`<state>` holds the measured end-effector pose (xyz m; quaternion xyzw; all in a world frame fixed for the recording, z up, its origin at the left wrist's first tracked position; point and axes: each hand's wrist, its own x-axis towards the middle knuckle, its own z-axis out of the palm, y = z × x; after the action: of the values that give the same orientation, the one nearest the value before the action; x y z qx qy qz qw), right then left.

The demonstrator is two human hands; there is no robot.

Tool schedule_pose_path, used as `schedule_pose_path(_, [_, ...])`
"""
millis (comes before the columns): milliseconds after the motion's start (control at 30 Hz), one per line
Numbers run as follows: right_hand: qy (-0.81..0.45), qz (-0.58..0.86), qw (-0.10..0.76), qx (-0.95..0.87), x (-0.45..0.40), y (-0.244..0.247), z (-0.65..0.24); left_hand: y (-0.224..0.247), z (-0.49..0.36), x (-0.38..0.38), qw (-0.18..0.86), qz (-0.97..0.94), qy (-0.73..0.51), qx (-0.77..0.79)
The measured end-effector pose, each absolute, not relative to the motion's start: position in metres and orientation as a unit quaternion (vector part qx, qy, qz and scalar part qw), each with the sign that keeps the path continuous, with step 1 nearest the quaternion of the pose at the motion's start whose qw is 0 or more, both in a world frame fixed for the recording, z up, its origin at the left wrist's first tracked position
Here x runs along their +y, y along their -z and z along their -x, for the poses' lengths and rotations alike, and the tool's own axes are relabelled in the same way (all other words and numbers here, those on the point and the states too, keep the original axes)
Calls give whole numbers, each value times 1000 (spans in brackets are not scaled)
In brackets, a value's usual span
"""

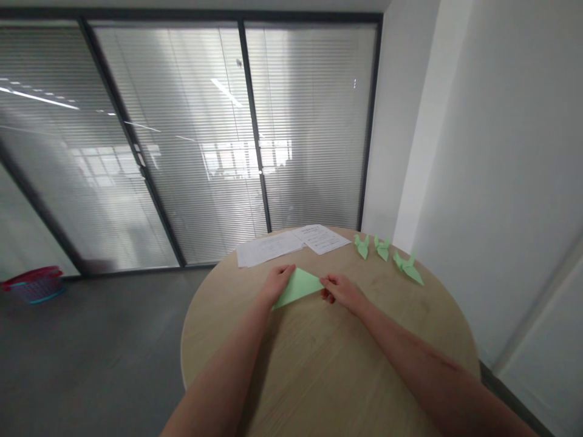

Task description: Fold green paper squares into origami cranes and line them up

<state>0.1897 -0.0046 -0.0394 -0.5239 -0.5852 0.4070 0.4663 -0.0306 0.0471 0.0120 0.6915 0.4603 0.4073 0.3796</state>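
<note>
A sheet of light green paper [298, 286], folded into a triangle, is held between my two hands over the round wooden table. My left hand [277, 283] grips its left side, with the thumb on top near the upper corner. At the right corner, my right hand [337, 289] pinches the paper between thumb and fingers. Beyond my right hand stand three folded green paper cranes: the left crane [362, 247], the middle crane [382, 249] and the right crane [409, 268].
Printed white sheets [269, 248] lie at the far edge of the round table [319, 376], with another printed page [322, 238] beside them. A red-rimmed basket [37, 285] is on the floor at far left. Glass panels with blinds [314, 121] rise behind; a white wall [510, 182] borders the right.
</note>
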Motion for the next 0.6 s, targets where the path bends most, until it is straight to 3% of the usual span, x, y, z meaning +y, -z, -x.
schedule_pose_path(333, [-380,530,479,-587,-1,47,-196,-6,40,59,352,-668,-434,492])
schedule_pose_path(600, [-399,534,550,-504,8,54,-204,-5,55,64,383,-646,-442,491])
